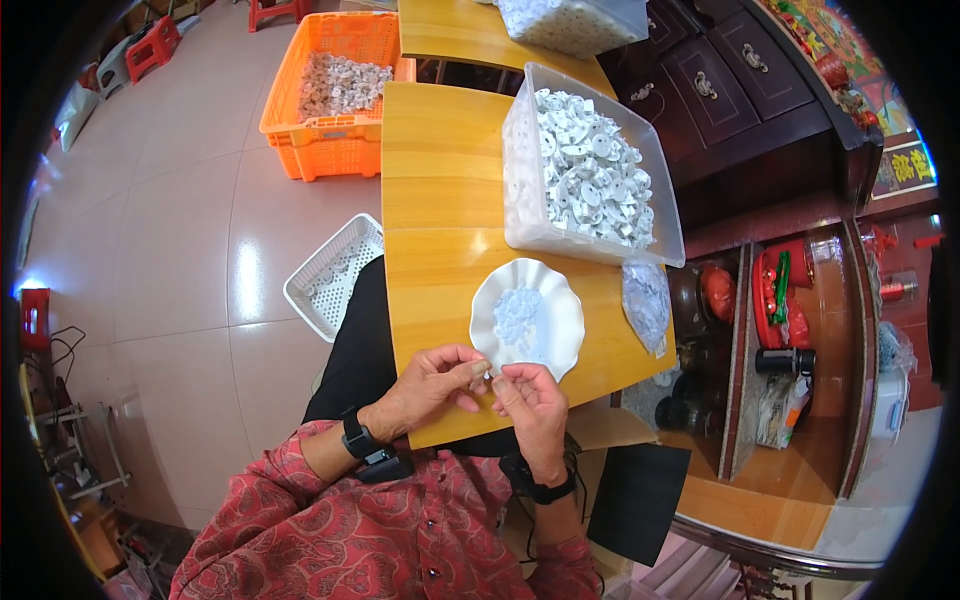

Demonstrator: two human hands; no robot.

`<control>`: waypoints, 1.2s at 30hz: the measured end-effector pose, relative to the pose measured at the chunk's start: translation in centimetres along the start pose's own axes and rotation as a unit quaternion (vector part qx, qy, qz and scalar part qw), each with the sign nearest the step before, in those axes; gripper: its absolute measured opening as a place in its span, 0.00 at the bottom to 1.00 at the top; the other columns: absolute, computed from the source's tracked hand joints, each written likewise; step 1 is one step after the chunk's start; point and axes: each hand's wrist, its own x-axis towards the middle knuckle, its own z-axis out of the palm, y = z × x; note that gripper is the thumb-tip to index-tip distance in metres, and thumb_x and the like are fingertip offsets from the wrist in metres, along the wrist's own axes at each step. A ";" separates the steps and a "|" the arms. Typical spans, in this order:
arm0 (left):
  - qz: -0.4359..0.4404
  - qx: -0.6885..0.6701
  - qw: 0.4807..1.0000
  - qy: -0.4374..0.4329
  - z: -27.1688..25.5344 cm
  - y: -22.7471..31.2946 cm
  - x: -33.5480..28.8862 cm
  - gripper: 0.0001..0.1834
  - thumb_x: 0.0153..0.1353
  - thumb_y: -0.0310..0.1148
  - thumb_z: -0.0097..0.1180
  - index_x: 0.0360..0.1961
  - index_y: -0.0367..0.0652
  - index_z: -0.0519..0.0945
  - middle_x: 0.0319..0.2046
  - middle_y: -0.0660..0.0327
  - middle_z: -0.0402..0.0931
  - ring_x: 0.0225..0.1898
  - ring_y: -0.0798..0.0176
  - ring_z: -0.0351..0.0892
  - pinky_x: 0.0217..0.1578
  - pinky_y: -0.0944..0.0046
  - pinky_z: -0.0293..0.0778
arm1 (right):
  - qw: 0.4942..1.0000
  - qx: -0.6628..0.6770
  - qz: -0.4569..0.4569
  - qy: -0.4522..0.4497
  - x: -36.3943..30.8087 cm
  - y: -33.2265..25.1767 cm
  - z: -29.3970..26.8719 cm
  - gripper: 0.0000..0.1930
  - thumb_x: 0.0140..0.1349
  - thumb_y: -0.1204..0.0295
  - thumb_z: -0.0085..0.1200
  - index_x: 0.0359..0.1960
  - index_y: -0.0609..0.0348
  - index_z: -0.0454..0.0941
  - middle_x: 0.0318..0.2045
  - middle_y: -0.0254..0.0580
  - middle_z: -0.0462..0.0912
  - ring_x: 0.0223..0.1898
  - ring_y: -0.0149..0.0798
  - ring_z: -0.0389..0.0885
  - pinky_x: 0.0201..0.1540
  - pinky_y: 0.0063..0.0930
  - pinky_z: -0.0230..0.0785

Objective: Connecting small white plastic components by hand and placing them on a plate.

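Over the near edge of the wooden table, my left hand (pixel 438 388) and my right hand (pixel 533 402) meet with fingertips pinched close together. A small white piece (pixel 487 375) shows at my left thumb and finger. Whatever my right fingertips pinch is too small and covered to make out. Just beyond my hands lies a white scalloped plate (pixel 566 322) with a pile of tiny pale-blue pieces (pixel 518 312) on it. Behind the plate stands a translucent plastic bin (pixel 522 205), heaped with white plastic parts (pixel 595 170).
A clear bag of pale pieces (pixel 646 305) lies at the table's (pixel 430 220) right edge. An orange crate (pixel 325 150) of small parts and a white perforated basket (pixel 300 290) stand to the left. Dark drawers (pixel 700 90) and shelves (pixel 745 400) line the right side.
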 end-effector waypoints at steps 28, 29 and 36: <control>0.000 -0.236 0.968 -0.081 -0.9 0.4 -0.4 0.18 0.68 0.26 0.53 0.58 0.37 0.72 0.49 0.56 0.76 0.52 0.59 0.79 0.55 0.58 0.78 | 0.943 -0.229 -0.229 0.076 0.0 -0.7 1.9 0.04 0.56 0.81 0.58 0.30 0.63 0.74 0.50 0.49 0.72 0.50 0.45 0.76 0.52 0.38 0.71; 0.001 -0.236 0.968 -0.082 -0.9 0.4 -0.4 0.18 0.68 0.26 0.53 0.58 0.37 0.72 0.49 0.56 0.76 0.52 0.59 0.79 0.55 0.58 0.78 | 0.938 -0.233 -0.242 0.084 0.0 -0.5 1.9 0.05 0.55 0.81 0.59 0.30 0.63 0.75 0.52 0.50 0.71 0.51 0.46 0.75 0.52 0.39 0.70; 0.013 -0.199 0.976 -0.087 -0.6 0.6 -0.7 0.19 0.66 0.25 0.55 0.58 0.39 0.73 0.59 0.55 0.70 0.59 0.56 0.73 0.62 0.56 0.72 | 0.919 -0.268 -0.272 0.096 -0.5 -1.4 2.3 0.06 0.53 0.81 0.60 0.31 0.62 0.76 0.54 0.53 0.70 0.55 0.50 0.73 0.55 0.41 0.69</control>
